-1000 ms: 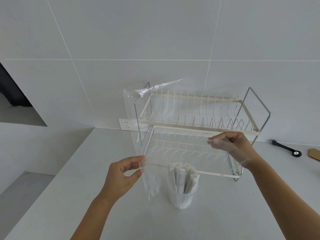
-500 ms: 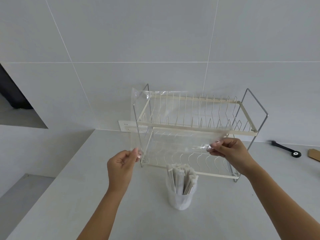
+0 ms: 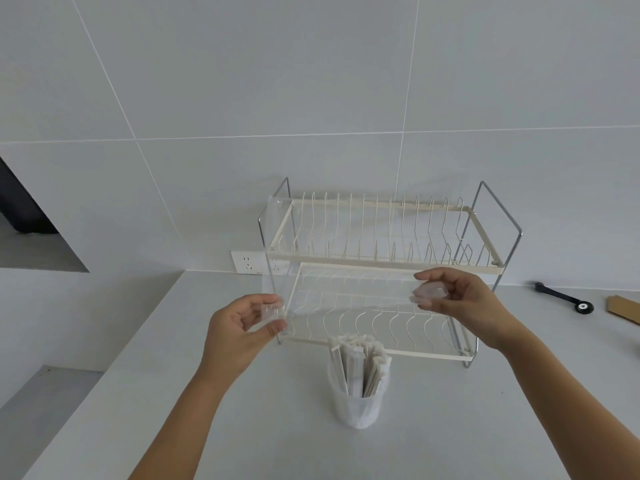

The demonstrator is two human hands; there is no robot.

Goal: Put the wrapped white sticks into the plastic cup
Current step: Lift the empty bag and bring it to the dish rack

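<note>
A clear plastic cup (image 3: 358, 407) stands upright on the grey counter, near the front. Several wrapped white sticks (image 3: 358, 362) stand in it, their tops sticking out above the rim. Above and behind the cup I hold a clear, empty plastic bag (image 3: 346, 289) stretched flat between both hands. My left hand (image 3: 242, 325) pinches its left edge and my right hand (image 3: 453, 299) pinches its right edge. The bag is see-through and hard to make out against the rack behind it.
A two-tier cream wire dish rack (image 3: 381, 265) stands just behind the cup against the tiled wall. A wall socket (image 3: 247, 263) sits left of the rack. A black tool (image 3: 564, 301) and a brown cardboard piece (image 3: 623, 308) lie at the far right. The counter edge drops at the left.
The bag hung down from my hands a second ago; both hands have since risen and turned it so it stretches level between them. The cup and sticks have not moved.
</note>
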